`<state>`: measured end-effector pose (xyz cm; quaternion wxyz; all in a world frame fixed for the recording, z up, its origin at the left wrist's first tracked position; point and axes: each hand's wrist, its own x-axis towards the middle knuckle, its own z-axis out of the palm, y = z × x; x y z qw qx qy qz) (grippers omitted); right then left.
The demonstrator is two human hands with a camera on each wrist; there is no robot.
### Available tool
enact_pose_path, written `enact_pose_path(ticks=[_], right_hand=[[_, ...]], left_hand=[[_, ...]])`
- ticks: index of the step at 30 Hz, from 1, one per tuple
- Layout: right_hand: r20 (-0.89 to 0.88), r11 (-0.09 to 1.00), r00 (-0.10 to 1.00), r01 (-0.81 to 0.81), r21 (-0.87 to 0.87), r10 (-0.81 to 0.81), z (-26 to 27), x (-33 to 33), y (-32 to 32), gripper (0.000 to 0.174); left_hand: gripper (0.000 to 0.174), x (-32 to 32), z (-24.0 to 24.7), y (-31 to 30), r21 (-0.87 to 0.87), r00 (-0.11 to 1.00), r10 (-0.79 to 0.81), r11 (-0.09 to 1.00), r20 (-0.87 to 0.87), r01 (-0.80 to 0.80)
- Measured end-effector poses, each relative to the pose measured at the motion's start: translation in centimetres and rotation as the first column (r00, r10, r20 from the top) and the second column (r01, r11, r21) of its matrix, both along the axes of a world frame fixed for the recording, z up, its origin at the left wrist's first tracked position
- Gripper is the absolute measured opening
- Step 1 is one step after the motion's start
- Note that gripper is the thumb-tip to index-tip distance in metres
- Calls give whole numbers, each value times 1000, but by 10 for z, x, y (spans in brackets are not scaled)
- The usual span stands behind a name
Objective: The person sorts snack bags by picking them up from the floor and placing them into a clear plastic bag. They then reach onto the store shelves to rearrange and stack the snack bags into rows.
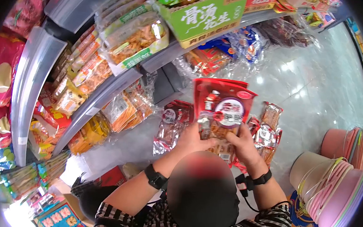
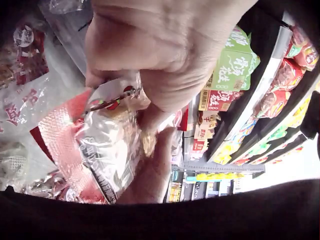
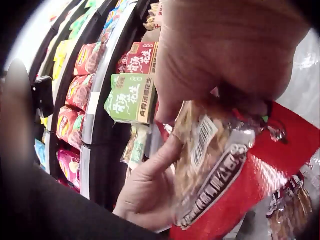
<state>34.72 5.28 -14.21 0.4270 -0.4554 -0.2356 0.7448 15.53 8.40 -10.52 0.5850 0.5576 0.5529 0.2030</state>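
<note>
Both hands hold a small stack of red snack bags (image 1: pixel 228 93) with clear windows and a round white label, seen in the head view. My left hand (image 1: pixel 193 139) grips the lower left side of the bags. On the lower right side, my right hand (image 1: pixel 245 147) grips them with its thumb over the front. The left wrist view has the left hand (image 2: pixel 165 45) curled over a bag (image 2: pixel 107 145). From the right wrist, a barcode and brown pieces show through the window of a bag (image 3: pixel 192 165) under the right hand (image 3: pixel 225 55).
Red-and-clear snack packs (image 1: pixel 174 123) lie on the floor left of the hands, more packs (image 1: pixel 269 129) on the right. Curved shelves (image 1: pixel 102 94) full of snack bags rise at left, with a green box (image 1: pixel 204 19) above. Stacked baskets (image 1: pixel 325 180) stand at right.
</note>
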Motion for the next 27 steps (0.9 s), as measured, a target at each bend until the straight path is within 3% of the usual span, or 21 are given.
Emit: enact_pose_path(ticks=[2, 3, 4, 6, 7, 8, 9, 10, 12, 13, 14, 15, 16, 18, 19, 20, 21, 23, 24, 26, 27], right_hand=[[-229, 997, 972, 43, -62, -56, 0, 3, -4, 54], [-238, 994, 970, 18, -110, -44, -2, 8, -8, 53], [-242, 988, 970, -6, -156, -32, -2, 10, -11, 51], [-183, 976, 975, 86, -202, -124, 1, 9, -15, 48], [-123, 965, 974, 160, -209, -188, 2, 16, -17, 47], [-61, 949, 965, 236, -210, -254, 1, 27, -20, 46], [27, 918, 953, 297, -263, -300, -8, 45, -23, 46], [92, 909, 930, 367, -198, -355, 1, 53, -18, 42], [239, 971, 966, 149, -189, -102, 11, 84, -14, 41], [318, 978, 947, 13, -208, 55, 8, 101, -19, 37], [389, 964, 897, -120, -238, 208, 7, 114, -23, 34], [564, 919, 728, -343, -194, 390, 14, 119, -23, 30], [566, 919, 726, -342, -195, 390, 21, 120, -20, 30], [504, 559, 309, -677, -479, 807, 33, 116, -10, 53], [465, 379, 102, -739, -556, 880, 33, 106, -3, 55], [473, 500, 300, -778, -381, 828, 30, 98, -10, 56], [465, 458, 273, -817, -350, 842, 12, 91, -13, 55], [425, 385, 229, -862, -330, 876, -5, 69, -4, 48], [388, 357, 214, -868, -345, 896, -7, 54, 6, 43], [383, 430, 310, -856, -286, 870, -24, 33, 18, 47], [378, 420, 303, -863, -281, 875, -44, 26, 22, 47]], left_hand=[[52, 0, -15, -4, -144, 996, -79, 987, -39, 73], [56, 2, -4, 0, -193, 990, -136, 971, 43, 142], [56, 2, -9, -4, -194, 992, -124, 973, 34, 128], [63, 6, -13, -8, 41, 976, -212, 976, -40, 214], [71, 2, -9, -5, -70, 954, -236, 971, -183, 227], [71, -4, -2, -5, -74, 955, -239, 971, -177, 229], [72, -11, 8, -4, 169, 944, -122, 969, -307, 180], [73, -19, 13, -3, 406, 916, 24, 901, -400, 153], [82, -27, 12, -12, 370, 894, -8, 909, -448, 194], [86, -29, 8, -20, 261, 851, -80, 933, -520, 247], [90, -30, 4, -27, 147, 799, -156, 945, -580, 292], [90, -28, -2, -31, 147, 801, -157, 945, -578, 291], [94, -24, -9, -34, 37, 777, -227, 951, -587, 306], [99, -17, -16, -39, -75, 757, -304, 944, -578, 321], [89, -15, -17, -39, -85, 762, -313, 942, -567, 324], [80, -13, -19, -40, -96, 764, -324, 940, -558, 329], [80, -14, -28, -43, -95, 764, -324, 939, -557, 330], [52, -21, -52, -48, -78, 823, -337, 937, -457, 341], [52, -21, -49, -48, -76, 821, -332, 939, -464, 336], [28, -20, -41, -48, -3, 944, -175, 983, -279, 181], [28, -20, -42, -48, -6, 943, -165, 985, -288, 171]])
